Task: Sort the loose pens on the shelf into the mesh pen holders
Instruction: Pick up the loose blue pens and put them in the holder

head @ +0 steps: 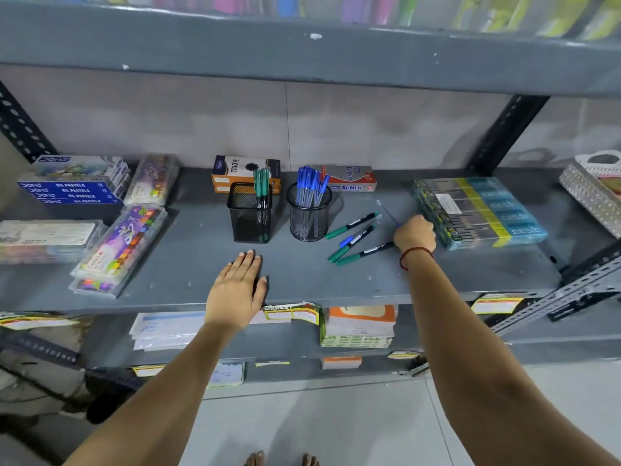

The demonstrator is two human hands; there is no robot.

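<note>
On the grey shelf [302, 277] stand two black mesh holders: a square holder [249, 216] with green-capped pens and a round holder [309, 215] full of blue-capped pens. Three loose green pens [353, 225] and one short blue pen [346, 241] lie to the right of the round holder. My right hand [415, 234] is closed around a clear blue pen [386, 210], whose shaft sticks out towards the back of the shelf. Near the front edge, my left hand [237, 290] rests flat on the shelf with fingers extended, holding nothing.
Pen boxes [349, 181] and an orange box [235, 173] stand behind the holders. A shrink-wrapped pack [480, 210] lies right of my right hand. Oil pastel boxes [74, 186] and colour sets [121, 247] fill the left. An upper shelf [302, 52] overhangs.
</note>
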